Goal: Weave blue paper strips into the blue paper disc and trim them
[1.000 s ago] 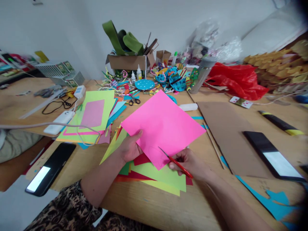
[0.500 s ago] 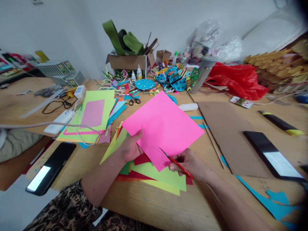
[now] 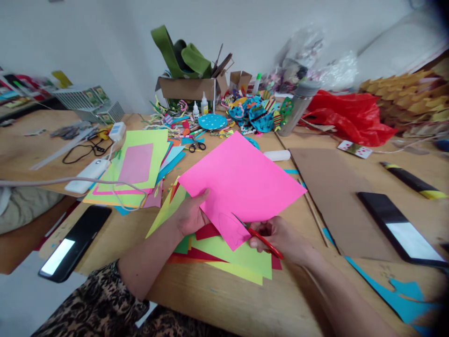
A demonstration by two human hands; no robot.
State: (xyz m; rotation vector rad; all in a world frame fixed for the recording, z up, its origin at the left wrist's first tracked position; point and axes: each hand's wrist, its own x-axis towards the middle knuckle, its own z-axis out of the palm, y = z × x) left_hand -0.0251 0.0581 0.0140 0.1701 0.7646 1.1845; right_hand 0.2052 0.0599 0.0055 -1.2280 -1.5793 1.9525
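A large pink paper sheet (image 3: 242, 178) is held up in front of me, one corner pointing down, with a thin drawn outline near that corner. My left hand (image 3: 192, 213) pinches its left lower edge, thumb on top. My right hand (image 3: 275, 236) is closed on red-handled scissors (image 3: 268, 244), whose blades lie at the sheet's lower right edge, beside the outline. Beneath the sheet, green, yellow and red papers (image 3: 238, 257) overlap on the table.
Another paper stack (image 3: 159, 140) and a phone (image 3: 75, 243) are at the left. Brown cardboard (image 3: 329, 196) and another phone (image 3: 400, 229) lie right. Behind are small black scissors (image 3: 197, 146), a bottle (image 3: 298, 110) and a box (image 3: 189, 89). A person's leg (image 3: 31, 210) shows at far left.
The pink sheet's right part has shifted right and spread away from its lower corner along the cut. The scissors' handles look farther apart. My left hand has hardly moved.
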